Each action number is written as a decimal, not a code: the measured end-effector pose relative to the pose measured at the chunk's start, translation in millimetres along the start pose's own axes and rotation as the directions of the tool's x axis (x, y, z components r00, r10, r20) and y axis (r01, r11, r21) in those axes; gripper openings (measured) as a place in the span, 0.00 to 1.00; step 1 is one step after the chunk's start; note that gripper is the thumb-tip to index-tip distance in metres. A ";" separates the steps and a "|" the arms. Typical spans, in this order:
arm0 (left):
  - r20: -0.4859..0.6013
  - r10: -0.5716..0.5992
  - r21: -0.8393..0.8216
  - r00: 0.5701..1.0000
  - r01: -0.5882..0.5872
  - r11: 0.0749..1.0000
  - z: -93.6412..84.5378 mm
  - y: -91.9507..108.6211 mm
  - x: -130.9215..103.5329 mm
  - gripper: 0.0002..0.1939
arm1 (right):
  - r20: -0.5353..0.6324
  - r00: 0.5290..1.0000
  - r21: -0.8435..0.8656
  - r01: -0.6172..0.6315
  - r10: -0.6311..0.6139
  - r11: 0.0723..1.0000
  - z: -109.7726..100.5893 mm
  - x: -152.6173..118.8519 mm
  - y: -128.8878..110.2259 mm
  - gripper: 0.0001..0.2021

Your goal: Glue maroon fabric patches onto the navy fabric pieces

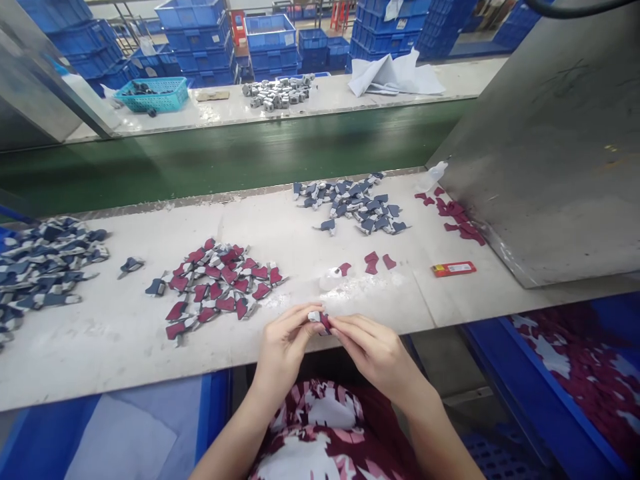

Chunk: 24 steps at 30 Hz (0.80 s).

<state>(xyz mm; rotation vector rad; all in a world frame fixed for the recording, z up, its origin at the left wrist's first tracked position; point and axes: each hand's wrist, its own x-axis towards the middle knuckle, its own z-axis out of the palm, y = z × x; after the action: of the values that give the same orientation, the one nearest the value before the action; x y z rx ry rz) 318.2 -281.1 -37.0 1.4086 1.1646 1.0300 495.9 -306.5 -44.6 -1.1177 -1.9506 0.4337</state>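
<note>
Close to the table's front edge, my left hand [284,337] pinches a small grey and maroon moulded part [325,321]. The fingertips of my right hand [373,343] press on its maroon side, so both hands are closed on this one part and cover much of it. To the left lies a heap of similar grey and maroon parts [215,283]. Just beyond my hands are a small clear-white bottle [330,279] and a few loose maroon pieces [371,262]. A pile of grey and dark-blue parts [353,202] lies farther back.
More dark-blue parts [45,263] are heaped at the far left. A red box [454,269] and scattered maroon pieces [457,217] lie near the metal panel [550,147] on the right. Beyond the green belt [260,157] stand a turquoise basket [155,100] and blue crates.
</note>
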 end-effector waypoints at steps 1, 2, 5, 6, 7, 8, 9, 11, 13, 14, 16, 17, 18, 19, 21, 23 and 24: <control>0.009 0.003 0.005 1.000 -0.003 1.000 0.5 0.7 0.5 0.07 | 0.002 1.000 0.014 -0.014 0.014 1.000 -1.2 -1.0 0.7 0.14; 0.017 0.008 0.012 1.000 -0.008 1.000 0.9 1.5 1.0 0.08 | 0.004 1.000 0.022 -0.027 0.027 0.999 -2.2 -1.8 1.0 0.14; 0.038 0.030 0.047 0.999 -0.031 0.998 2.6 3.0 2.4 0.08 | 0.017 0.999 0.022 -0.051 0.051 0.998 -4.6 -3.5 0.8 0.14; 0.045 0.042 0.063 0.998 -0.045 0.997 3.3 3.0 2.9 0.08 | 0.025 0.998 0.013 -0.056 0.056 0.998 -5.1 -3.8 0.3 0.14; 0.054 0.057 0.081 0.997 -0.061 0.995 3.9 2.6 3.3 0.08 | 0.038 0.998 -0.001 -0.058 0.058 0.998 -5.6 -4.1 -0.5 0.15; 0.063 0.072 0.100 0.995 -0.078 0.992 4.6 2.0 3.5 0.09 | 0.056 0.997 -0.023 -0.056 0.058 0.998 -5.9 -4.3 -1.5 0.15; 0.069 0.087 0.119 0.994 -0.094 0.988 5.2 1.1 3.7 0.09 | 0.075 0.996 -0.058 -0.051 0.055 0.997 -6.2 -4.5 -2.8 0.15; 0.073 0.110 0.157 0.991 -0.120 0.980 6.4 -1.2 3.6 0.11 | 0.116 0.992 -0.149 -0.028 0.045 0.988 -6.0 -5.0 -5.4 0.16; 0.078 0.119 0.189 0.990 -0.132 0.973 7.5 -3.2 3.3 0.11 | 0.138 0.990 -0.213 -0.007 0.037 0.977 -4.7 -6.1 -7.1 0.15; 0.084 0.117 0.198 0.990 -0.132 0.971 8.1 -3.8 3.1 0.11 | 0.135 0.990 -0.223 -0.007 0.038 0.975 -3.8 -6.8 -7.3 0.15; 0.096 0.101 0.203 0.990 -0.118 0.972 9.6 -4.4 2.9 0.10 | 0.098 0.994 -0.208 -0.029 0.051 0.978 -1.4 -8.5 -6.5 0.14; 0.098 0.086 0.197 0.991 -0.104 0.975 10.6 -4.5 3.0 0.10 | 0.066 0.996 -0.196 -0.048 0.062 0.979 -0.4 -9.5 -5.7 0.13; 0.097 0.070 0.184 0.993 -0.087 0.979 11.6 -4.8 3.0 0.10 | 0.032 0.997 -0.184 -0.070 0.077 0.980 0.3 -10.5 -4.8 0.12; 0.094 0.053 0.163 0.994 -0.068 0.984 12.6 -5.2 3.1 0.10 | -0.002 0.995 -0.169 -0.097 0.099 0.981 0.4 -11.6 -3.8 0.12; 0.085 0.001 0.103 0.996 -0.010 0.995 14.0 -6.7 3.3 0.09 | -0.042 0.982 -0.097 -0.188 0.185 0.977 -2.6 -13.8 -0.5 0.12; 0.065 -0.062 0.031 0.996 0.060 0.998 13.5 -9.2 3.4 0.10 | -0.039 0.940 0.034 -0.338 0.339 0.940 -12.0 -16.0 8.1 0.11; 0.043 -0.090 0.001 0.995 0.090 0.996 12.1 -10.7 3.4 0.11 | -0.036 0.904 0.099 -0.422 0.427 0.901 -19.7 -16.7 16.2 0.10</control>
<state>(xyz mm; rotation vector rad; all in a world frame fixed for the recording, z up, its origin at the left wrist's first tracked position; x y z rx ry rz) 329.1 -279.4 -49.2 1.3586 1.1858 0.9328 524.8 -313.6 -51.3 -1.4847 -1.6138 0.7059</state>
